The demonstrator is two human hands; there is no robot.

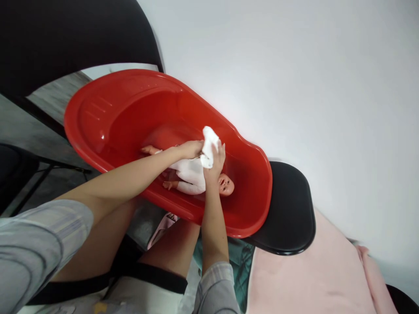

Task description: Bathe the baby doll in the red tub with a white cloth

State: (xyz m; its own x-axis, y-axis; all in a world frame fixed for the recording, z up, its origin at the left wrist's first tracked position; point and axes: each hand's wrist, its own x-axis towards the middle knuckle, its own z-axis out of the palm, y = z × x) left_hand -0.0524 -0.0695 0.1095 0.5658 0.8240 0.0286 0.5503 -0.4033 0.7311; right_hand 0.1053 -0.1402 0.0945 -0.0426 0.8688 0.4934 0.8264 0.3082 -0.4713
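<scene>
A baby doll point(191, 172) in a white outfit lies on its back in a red tub point(140, 83), its head to the right and its feet to the left. Above its chest, my left hand point(192, 149) grips one side of a crumpled white cloth point(209, 146). On the cloth's other side is my right hand point(216, 162), its fingers pressed round the cloth, close to the doll's head. The wrist partly covers the doll's shoulder.
Under the tub's right end is a black seat point(291, 209). A black chair back point(75, 39) stands at upper left. Pink fabric point(304, 274) and green fabric point(237, 261) lie at lower right. A white wall point(294, 78) borders the tub. My legs are below it.
</scene>
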